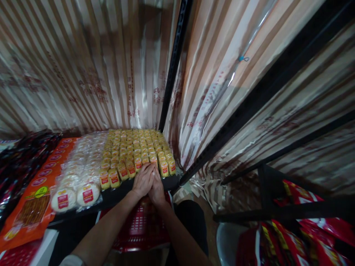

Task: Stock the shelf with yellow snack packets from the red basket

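Note:
Many small yellow wrapped snack packets (pixel 133 142) stand in tight rows on the dark shelf (pixel 118 197), the front ones showing red labels. At the front row, my left hand (pixel 144 180) and my right hand (pixel 157 186) come together, fingers closed and touching. One yellow packet (pixel 153 158) shows just above the fingertips, and both hands seem to grip its lower part. The fingers cover most of it. To the left lie round white wrapped cakes (pixel 88 193) with red labels, in rows.
Orange snack bags (pixel 36 201) and dark shiny packs (pixel 22 162) lie farther left. Below my hands is a red plastic basket (pixel 138 225). A black rack post (pixel 174 62) and slanting beam (pixel 235 111) bound the right side. Red packages (pixel 288 240) fill the lower right.

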The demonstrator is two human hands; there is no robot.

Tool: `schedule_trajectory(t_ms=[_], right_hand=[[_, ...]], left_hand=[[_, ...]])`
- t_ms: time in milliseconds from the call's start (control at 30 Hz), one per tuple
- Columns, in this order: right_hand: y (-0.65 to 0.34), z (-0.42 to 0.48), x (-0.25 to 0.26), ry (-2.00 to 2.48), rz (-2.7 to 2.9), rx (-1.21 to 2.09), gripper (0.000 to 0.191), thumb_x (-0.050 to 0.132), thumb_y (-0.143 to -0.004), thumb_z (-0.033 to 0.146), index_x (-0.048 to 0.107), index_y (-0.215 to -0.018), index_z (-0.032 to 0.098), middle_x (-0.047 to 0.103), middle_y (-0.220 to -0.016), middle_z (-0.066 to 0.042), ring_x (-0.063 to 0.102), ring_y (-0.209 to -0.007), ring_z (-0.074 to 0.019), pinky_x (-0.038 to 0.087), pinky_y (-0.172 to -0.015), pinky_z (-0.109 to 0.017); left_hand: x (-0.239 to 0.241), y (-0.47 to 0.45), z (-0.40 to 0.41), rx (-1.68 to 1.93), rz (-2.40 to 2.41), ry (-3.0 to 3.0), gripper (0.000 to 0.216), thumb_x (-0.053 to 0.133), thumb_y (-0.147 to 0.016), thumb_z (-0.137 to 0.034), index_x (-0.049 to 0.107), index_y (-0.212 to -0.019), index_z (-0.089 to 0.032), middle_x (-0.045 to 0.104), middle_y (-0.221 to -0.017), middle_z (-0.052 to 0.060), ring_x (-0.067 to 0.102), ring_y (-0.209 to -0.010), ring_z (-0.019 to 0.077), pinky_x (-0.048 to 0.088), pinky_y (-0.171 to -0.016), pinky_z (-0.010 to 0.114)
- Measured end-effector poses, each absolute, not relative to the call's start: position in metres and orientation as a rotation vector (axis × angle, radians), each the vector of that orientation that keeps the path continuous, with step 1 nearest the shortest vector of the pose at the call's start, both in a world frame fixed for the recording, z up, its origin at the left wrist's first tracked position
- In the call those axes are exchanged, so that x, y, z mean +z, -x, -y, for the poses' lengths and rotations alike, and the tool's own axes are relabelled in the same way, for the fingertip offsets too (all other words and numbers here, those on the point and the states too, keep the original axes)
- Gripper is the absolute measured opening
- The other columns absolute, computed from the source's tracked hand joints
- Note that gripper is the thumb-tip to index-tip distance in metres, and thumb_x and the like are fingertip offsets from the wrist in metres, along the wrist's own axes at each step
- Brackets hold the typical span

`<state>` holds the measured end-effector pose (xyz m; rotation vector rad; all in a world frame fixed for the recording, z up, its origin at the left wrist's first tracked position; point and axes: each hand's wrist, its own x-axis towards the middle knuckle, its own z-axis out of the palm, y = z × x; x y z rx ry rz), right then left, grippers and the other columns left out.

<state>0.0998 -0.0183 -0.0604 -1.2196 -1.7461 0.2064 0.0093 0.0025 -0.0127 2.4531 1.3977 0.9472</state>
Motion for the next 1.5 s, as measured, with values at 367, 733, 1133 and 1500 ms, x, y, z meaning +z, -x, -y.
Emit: schedule_trajectory(t_ms=[367, 733, 1133, 1500], right_hand=[[-0.133, 0.048, -0.052, 1.460, 1.686, -0.027, 0.058, 0.029, -0.087, 0.008, 0.024, -0.145, 0.013, 0.036, -0.145, -0.014, 0.029, -0.136, -0.0232, 0.037, -0.106, -0.049], [-0.134, 0.028, -0.062, 1.457, 1.722, 0.024, 0.056, 0.032, -0.088, 0.012, 0.026, -0.144, 0.012, 0.038, -0.144, -0.015, 0.031, -0.135, -0.0224, 0.036, -0.107, -0.046], [-0.134, 0.027, -0.058, 1.476, 1.655, 0.016, 0.056, 0.036, -0.084, 0.011, 0.034, -0.140, 0.013, 0.041, -0.137, -0.018, 0.035, -0.129, -0.0274, 0.039, -0.100, -0.052], [-0.139, 0.033, -0.053, 1.537, 1.550, -0.047, 0.062, 0.027, -0.089, 0.011, 0.005, -0.147, 0.013, 0.013, -0.153, -0.015, 0.009, -0.141, -0.0270, 0.026, -0.108, -0.057]], left_hand=[[-0.024, -0.006, 0.000, 0.847, -1.360, -2.602, 0.046, 0.029, -0.094, -0.026, 0.039, -0.137, -0.014, 0.050, -0.136, 0.007, 0.035, -0.132, 0.0210, 0.038, -0.107, 0.042], [-0.026, -0.006, 0.001, 0.795, -1.373, -2.678, 0.046, 0.030, -0.093, -0.026, 0.040, -0.136, -0.011, 0.049, -0.137, 0.007, 0.034, -0.133, 0.0215, 0.037, -0.108, 0.040], [-0.020, -0.007, 0.003, 0.811, -1.357, -2.691, 0.044, 0.032, -0.092, -0.025, 0.044, -0.134, -0.014, 0.049, -0.137, 0.007, 0.038, -0.130, 0.0223, 0.038, -0.107, 0.041], [-0.022, -0.007, 0.003, 0.785, -1.366, -2.693, 0.044, 0.033, -0.092, -0.024, 0.044, -0.133, -0.011, 0.049, -0.137, 0.008, 0.034, -0.132, 0.0228, 0.037, -0.108, 0.041]])
